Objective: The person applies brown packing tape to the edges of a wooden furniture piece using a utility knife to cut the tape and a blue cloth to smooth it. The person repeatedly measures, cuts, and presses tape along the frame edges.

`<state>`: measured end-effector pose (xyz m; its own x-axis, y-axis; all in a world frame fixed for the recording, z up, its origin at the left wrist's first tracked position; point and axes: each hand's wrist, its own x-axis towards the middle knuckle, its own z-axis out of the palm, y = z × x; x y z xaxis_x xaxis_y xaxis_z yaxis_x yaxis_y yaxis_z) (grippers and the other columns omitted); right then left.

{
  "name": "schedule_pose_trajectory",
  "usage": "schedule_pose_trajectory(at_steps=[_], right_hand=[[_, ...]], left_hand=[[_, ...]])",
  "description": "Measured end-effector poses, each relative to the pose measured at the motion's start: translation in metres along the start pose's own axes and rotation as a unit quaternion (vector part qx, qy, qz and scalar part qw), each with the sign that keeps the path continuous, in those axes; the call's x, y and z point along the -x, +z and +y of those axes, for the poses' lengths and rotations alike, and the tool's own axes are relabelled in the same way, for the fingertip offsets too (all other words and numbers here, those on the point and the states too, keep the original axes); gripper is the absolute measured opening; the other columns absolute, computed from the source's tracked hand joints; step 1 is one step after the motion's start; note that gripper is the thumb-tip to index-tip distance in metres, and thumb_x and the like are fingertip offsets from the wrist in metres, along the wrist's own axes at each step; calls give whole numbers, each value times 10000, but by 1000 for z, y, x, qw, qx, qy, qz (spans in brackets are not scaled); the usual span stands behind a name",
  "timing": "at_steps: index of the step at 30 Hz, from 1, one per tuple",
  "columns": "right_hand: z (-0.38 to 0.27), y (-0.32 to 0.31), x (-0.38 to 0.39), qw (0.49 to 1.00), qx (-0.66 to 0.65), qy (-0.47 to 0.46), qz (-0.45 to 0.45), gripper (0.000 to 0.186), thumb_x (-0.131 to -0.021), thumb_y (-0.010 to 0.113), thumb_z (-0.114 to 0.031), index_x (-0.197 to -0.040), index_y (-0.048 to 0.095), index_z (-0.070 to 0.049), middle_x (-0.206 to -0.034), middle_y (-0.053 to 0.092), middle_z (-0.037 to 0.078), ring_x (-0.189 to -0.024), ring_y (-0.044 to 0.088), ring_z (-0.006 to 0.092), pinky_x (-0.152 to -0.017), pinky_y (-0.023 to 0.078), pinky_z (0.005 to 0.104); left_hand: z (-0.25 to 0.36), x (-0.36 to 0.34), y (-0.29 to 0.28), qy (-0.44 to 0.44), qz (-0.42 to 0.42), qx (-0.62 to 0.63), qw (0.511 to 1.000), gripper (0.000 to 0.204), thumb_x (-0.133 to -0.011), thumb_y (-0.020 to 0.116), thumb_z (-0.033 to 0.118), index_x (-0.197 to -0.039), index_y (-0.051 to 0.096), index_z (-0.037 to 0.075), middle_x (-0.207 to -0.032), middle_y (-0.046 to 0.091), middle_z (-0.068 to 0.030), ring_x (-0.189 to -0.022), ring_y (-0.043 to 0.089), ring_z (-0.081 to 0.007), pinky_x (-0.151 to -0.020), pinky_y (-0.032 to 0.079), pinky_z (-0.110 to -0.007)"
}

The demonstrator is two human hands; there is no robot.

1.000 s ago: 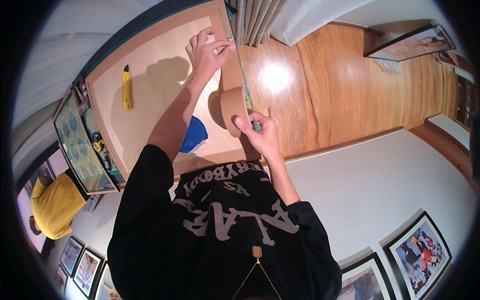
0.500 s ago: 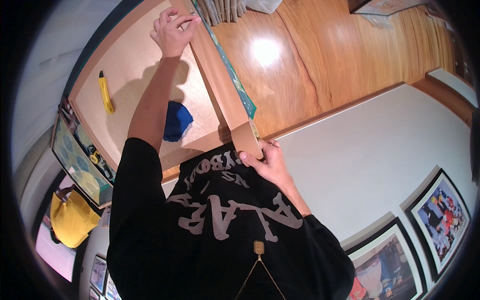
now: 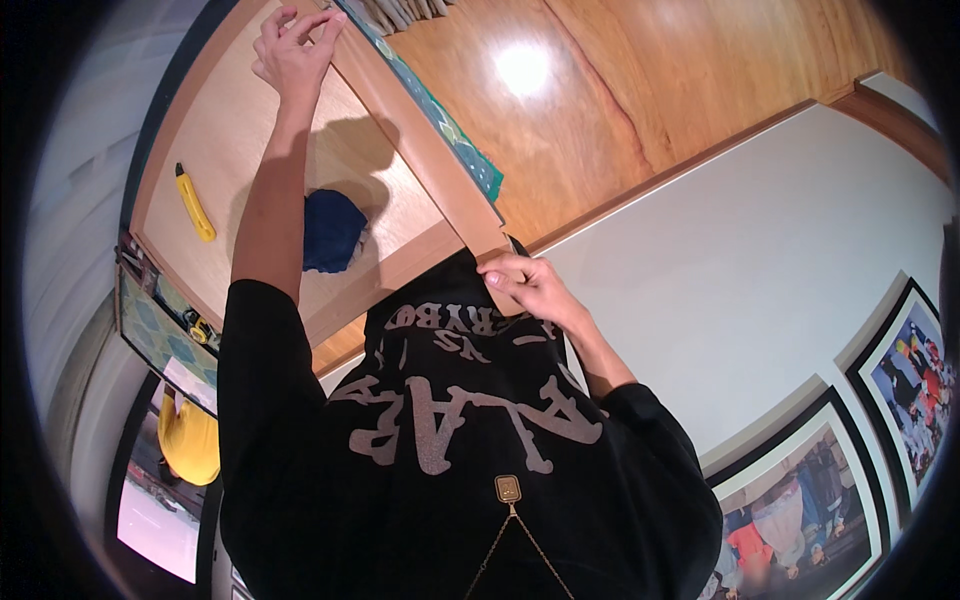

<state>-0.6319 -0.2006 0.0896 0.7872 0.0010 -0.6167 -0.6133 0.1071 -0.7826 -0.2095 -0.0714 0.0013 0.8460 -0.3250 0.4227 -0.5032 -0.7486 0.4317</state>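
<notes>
A shallow wooden frame with a pale panel lies before me, and a strip of brown tape runs along its right side. My left hand is at the far end of that side, thumb and forefinger pinched together at the strip's edge. Close to my body, my right hand grips the strip's loose near end at the frame's corner, thumb and forefinger on it. Inside the frame lie a yellow utility knife and a dark blue bundle of cloth, partly behind my left forearm.
Green patterned material shows along the frame's outer right edge. Beyond it spreads a glossy wood surface. A patterned open box with small tools stands at the left. Framed pictures hang at the lower right.
My right hand has shifted its hold on the tape end, fingers now over the corner and the flap bent downward. My left hand keeps its pinch; the whole view has shifted slightly.
</notes>
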Motion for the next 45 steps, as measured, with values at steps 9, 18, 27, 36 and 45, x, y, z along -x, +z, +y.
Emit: schedule_pose_trajectory(at_steps=[9, 18, 27, 36, 45], right_hand=[[29, -7, -18, 993, -120, -3, -17, 153, -879, 722, -128, -1007, 721, -44, -1019, 710, 29, -956, 624, 118, -893, 468, 277], [22, -7, -17, 989, -142, -28, -16, 136, -875, 717, -85, -985, 707, -6, -1007, 698, 37, -951, 621, 121, -894, 474, 279], [31, -7, -20, 989, -137, -45, -10, 145, -856, 733, -89, -979, 710, -16, -1020, 703, 38, -961, 629, 139, -908, 465, 279], [26, -8, -36, 991, -96, 90, 18, 295, -934, 670, -327, -903, 745, -43, -838, 697, 16, -845, 598, 96, -803, 465, 250], [36, -3, -55, 989, -51, 118, 77, 506, -925, 603, -543, -798, 760, -79, -524, 452, -49, -525, 416, 79, -528, 350, 258]], left_hand=[[28, -1, -24, 61, -95, -79, 991, 593, -595, 827, 630, -1105, 731, 344, -1421, 411, -119, -1232, 487, -311, -996, 397, -462], [46, 19, -45, 118, -100, -173, 973, 617, -675, 729, 698, -1178, 704, 340, -1442, 376, -168, -1370, 322, -321, -1117, 142, -569], [54, 46, -45, 92, -128, -134, 978, 476, -763, 646, 700, -1013, 780, 318, -1427, 388, -110, -1363, 278, -358, -1069, 36, -709], [62, 66, -57, 137, -195, -165, 957, 1087, -632, 630, 840, -1502, 381, 239, -1566, 175, -226, -1447, 59, -493, -1012, -15, -797], [105, 163, -63, 23, -174, -89, 980, 1385, -536, 737, 800, -1536, 157, 37, -1524, 205, -281, -1426, 156, -491, -1060, 106, -746]])
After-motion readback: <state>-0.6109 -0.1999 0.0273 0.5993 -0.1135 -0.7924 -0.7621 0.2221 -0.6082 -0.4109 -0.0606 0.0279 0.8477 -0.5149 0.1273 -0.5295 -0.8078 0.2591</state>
